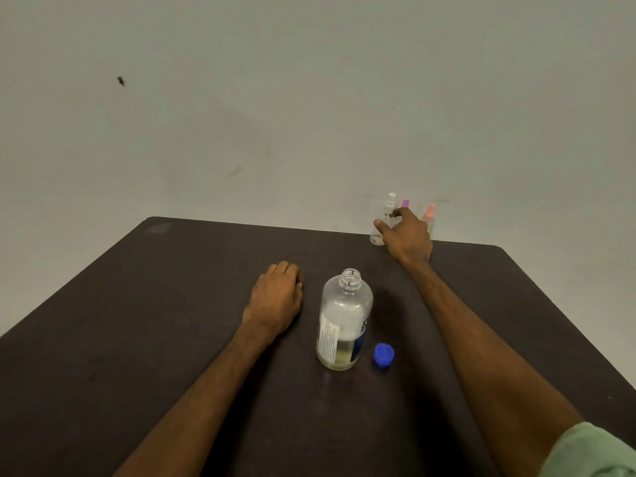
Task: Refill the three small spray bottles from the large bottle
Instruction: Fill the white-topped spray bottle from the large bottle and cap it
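Head cam: the big bottle (344, 321) stands upright mid-table (137, 321), top off, with the blue cap (383, 354) just beside it. At the far edge sit the white-top sprayer (382, 218), purple-top sprayer (405, 203) and pink-top sprayer (429, 215). The right hand (407, 235) is right at them, but I can't tell if it grips one. The left hand (275, 294) rests loosely curled, holding nothing

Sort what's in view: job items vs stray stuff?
Job: large clear plastic bottle, uncapped; blue screw cap; white-topped clear spray bottle; purple-topped spray bottle; pink-topped spray bottle; right hand by them.
Stray: dark table; resting left hand; dark speck on wall.
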Motion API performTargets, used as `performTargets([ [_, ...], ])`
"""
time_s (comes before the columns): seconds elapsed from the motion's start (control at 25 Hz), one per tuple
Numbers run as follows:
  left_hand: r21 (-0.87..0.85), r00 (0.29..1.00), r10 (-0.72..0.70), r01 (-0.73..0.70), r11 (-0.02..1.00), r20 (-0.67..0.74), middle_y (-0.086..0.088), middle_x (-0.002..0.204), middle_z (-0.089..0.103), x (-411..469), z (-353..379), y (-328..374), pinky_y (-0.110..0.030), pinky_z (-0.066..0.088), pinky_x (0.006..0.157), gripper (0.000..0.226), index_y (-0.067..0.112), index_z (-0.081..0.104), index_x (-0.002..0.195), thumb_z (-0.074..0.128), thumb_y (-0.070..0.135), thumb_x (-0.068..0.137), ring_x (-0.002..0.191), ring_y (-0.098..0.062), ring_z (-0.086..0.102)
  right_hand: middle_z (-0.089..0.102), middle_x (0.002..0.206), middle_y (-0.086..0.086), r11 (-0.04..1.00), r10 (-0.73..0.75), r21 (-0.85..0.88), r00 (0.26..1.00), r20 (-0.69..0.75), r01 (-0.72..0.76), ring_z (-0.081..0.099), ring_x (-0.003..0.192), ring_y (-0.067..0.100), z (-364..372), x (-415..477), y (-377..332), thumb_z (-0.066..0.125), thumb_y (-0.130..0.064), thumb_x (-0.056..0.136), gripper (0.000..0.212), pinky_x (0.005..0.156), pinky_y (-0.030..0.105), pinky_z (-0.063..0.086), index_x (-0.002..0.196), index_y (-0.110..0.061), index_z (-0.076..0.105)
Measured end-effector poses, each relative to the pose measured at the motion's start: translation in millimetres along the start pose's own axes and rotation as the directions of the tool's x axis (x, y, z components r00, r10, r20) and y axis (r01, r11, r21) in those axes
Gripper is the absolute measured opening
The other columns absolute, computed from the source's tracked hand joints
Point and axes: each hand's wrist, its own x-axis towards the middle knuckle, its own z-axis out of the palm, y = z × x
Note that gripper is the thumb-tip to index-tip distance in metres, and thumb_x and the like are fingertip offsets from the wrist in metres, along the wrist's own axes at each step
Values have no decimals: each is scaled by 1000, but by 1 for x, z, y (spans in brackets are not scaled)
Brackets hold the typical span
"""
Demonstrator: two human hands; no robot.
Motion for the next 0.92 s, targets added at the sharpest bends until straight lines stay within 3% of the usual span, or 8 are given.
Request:
performTargets([
  [0.16, -238, 999, -43, 40, 970, -7, -1, 113, 57, -22, -10, -4, -33, 50, 90, 18, 14, 58, 114, 48, 11, 100, 101, -15, 55, 68, 96, -1, 980, -115, 156, 990, -77, 126, 63, 89, 17, -55, -41, -36, 66, -47, 86, 45, 74, 29, 46, 120, -18, 61],
  [0.24, -416, 988, -142, 107, 903, -55, 3, 112, 57, -42, -18, -6, -33, 53, 91, 20, 16, 59, 113, 49, 6, 98, 98, -10, 58, 65, 92, -4, 948, -174, 249, 977, -123, 200, 59, 83, 10, -78, -69, -61, 66, -48, 85, 43, 75, 33, 50, 118, -21, 61],
  [0.4, -762, 917, -393, 206, 614, -70, 2, 109, 65, -96, -37, -10, -32, 56, 87, 20, 19, 62, 107, 51, 3, 100, 97, -11, 63, 63, 89, -7, 834, -295, 448, 946, -133, 323, 58, 74, 8, -106, -141, -121, 68, -46, 86, 37, 67, 22, 49, 115, -24, 61],
  [0.48, -898, 880, -474, 192, 397, -21, -1, 105, 67, -120, -50, -9, -32, 55, 77, 18, 18, 63, 107, 49, 9, 103, 93, -17, 63, 63, 87, -7, 787, -356, 522, 933, -53, 330, 59, 71, 8, -106, -177, -145, 70, -42, 86, 33, 62, 17, 47, 113, -23, 62],
  [0.56, -948, 862, -507, 164, 272, 3, -4, 104, 69, -140, -66, -10, -32, 54, 74, 21, 15, 64, 109, 44, 19, 106, 91, -19, 63, 62, 86, -9, 770, -435, 545, 898, 68, 331, 59, 71, 7, -88, -210, -156, 70, -41, 85, 32, 62, 17, 47, 111, -23, 63],
  [0.76, -971, 922, -388, 99, 219, 6, -8, 117, 72, -161, -82, -19, -36, 55, 90, 40, 12, 64, 121, 40, 38, 103, 109, -23, 68, 59, 88, -12, 847, -440, 447, 851, 287, 288, 57, 77, 3, -20, -257, -132, 72, -44, 82, 36, 69, 23, 50, 112, -25, 65],
  [0.92, -945, 962, -270, 133, 299, 49, -5, 118, 72, -159, -82, -15, -26, 54, 93, 33, 11, 61, 127, 60, 19, 96, 114, -18, 67, 58, 90, -12, 871, -441, 399, 817, 373, 288, 57, 78, 4, -3, -261, -111, 68, -35, 85, 36, 73, 29, 53, 120, -27, 63],
])
